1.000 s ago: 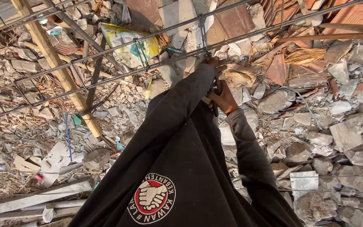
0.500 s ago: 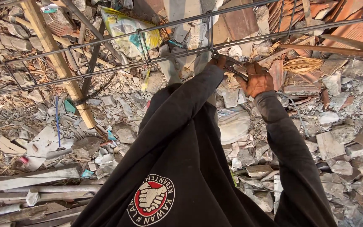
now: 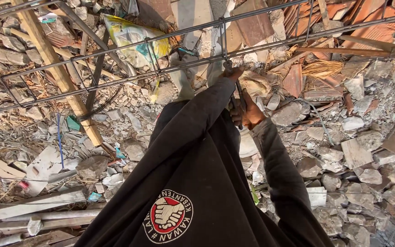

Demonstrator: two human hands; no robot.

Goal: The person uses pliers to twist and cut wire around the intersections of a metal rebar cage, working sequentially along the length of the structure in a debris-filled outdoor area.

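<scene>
Dark grey steel bars [image 3: 115, 48] run left of the hands. The sleeves [image 3: 197, 132] are black, with a red and white round patch [image 3: 168, 216]. Grey rubble [image 3: 362, 155] and orange-brown tiles [image 3: 357, 18] lie beyond the hands.

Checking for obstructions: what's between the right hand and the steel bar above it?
Head view: a thin metal tool runs from the right hand up to the steel bar.

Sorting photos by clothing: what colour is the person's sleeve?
Black, seen clearly on the left sleeve in the head view.
</scene>
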